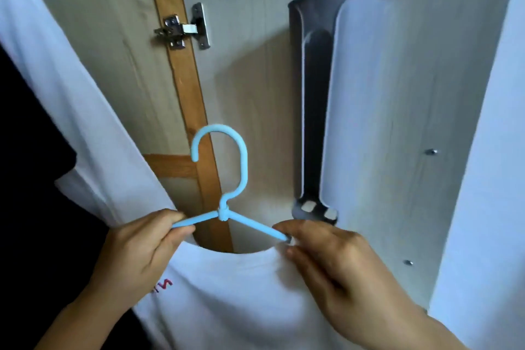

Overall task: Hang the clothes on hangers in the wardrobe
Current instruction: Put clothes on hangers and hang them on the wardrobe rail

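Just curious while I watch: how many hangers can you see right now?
1: a light blue hanger, held at the shirt's neckline by the left hand and right hand. Others may hang out of view.

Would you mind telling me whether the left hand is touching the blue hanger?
Touching. The head view shows the left hand pinching the left arm of the blue hanger, the arm's end disappearing between its fingers.

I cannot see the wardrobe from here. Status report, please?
Left hand and right hand each pinch an arm of the blue hanger. White T-shirt collar just below it. Hook free, not yet hung. Nothing blocking.
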{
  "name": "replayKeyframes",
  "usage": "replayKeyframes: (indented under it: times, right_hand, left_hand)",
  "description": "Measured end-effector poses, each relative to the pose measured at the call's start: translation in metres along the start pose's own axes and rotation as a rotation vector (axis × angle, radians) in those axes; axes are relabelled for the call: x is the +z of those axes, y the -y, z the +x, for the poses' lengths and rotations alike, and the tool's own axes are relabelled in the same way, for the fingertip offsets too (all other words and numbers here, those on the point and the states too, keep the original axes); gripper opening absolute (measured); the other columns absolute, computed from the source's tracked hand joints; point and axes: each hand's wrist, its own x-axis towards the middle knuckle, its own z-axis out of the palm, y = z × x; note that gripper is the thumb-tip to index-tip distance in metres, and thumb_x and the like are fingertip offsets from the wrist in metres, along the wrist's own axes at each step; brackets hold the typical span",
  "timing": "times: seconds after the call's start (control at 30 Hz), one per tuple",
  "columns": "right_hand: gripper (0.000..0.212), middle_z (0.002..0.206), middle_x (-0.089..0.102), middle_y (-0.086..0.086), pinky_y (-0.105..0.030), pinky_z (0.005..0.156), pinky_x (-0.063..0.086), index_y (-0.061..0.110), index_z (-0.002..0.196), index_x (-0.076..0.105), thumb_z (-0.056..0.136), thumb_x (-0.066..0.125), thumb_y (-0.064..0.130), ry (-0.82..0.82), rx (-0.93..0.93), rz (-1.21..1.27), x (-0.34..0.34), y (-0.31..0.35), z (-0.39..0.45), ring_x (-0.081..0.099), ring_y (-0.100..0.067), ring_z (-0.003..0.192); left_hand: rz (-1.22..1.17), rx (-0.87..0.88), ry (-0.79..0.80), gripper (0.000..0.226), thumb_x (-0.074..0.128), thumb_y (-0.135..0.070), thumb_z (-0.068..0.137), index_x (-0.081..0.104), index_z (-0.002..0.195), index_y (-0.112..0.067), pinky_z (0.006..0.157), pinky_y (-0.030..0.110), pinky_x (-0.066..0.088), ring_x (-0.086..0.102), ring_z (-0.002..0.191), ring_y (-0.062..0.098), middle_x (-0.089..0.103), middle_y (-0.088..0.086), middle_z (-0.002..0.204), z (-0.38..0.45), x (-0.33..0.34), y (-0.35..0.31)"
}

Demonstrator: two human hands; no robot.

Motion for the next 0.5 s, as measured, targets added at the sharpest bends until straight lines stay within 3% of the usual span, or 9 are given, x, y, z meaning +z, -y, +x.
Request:
replayKeyframes:
  times: [0.07, 0.17, 0.37, 0.5]
  right_hand:
    - [0.026, 0.093, 0.063, 0.013, -0.022, 0.068, 0.047, 0.035, 0.112, 0.053, 0.088, 0.043, 0.031, 0.025, 0.052, 0.0, -0.005, -0.004, -0.014, 0.061, -0.01, 0.082]
    - [0.03, 0.096, 0.064, 0.014, -0.022, 0.071, 0.047, 0.035, 0.113, 0.052, 0.084, 0.045, 0.033, 0.027, 0.148, -0.046, -0.015, -0.011, -0.033, 0.062, -0.008, 0.085]
    - [0.028, 0.086, 0.063, 0.015, -0.02, 0.066, 0.045, 0.03, 0.102, 0.062, 0.079, 0.053, 0.043, -0.052, 0.365, -0.194, -0.027, -0.016, -0.073, 0.057, -0.003, 0.074]
    - [0.037, 0.082, 0.063, 0.016, -0.023, 0.063, 0.047, 0.03, 0.098, 0.067, 0.074, 0.057, 0.056, -0.136, 0.529, -0.304, -0.033, -0.011, -0.1, 0.059, -0.005, 0.074]
  left_hand:
    - [-0.054, 0.014, 0.021, 0.044, 0.035, -0.058, 0.095, 0.058, 0.084, -0.023, 0.057, 0.011, 0.038, 0.049, 0.061, 0.001, 0.053, -0.02, 0.064, -0.004, 0.015, -0.005]
    - [-0.115, 0.073, 0.034, 0.037, 0.036, -0.056, 0.095, 0.055, 0.089, -0.024, 0.054, 0.024, 0.04, 0.05, 0.061, 0.013, 0.058, -0.006, 0.062, -0.004, 0.043, -0.015]
    - [-0.273, 0.211, 0.058, 0.037, 0.037, -0.049, 0.097, 0.058, 0.085, -0.022, 0.053, 0.024, 0.038, 0.048, 0.061, 0.016, 0.058, -0.001, 0.056, -0.007, 0.092, -0.038]
    - [-0.42, 0.256, 0.104, 0.031, 0.037, -0.051, 0.096, 0.053, 0.088, -0.025, 0.053, 0.026, 0.038, 0.049, 0.064, 0.018, 0.059, -0.003, 0.06, -0.01, 0.12, -0.057]
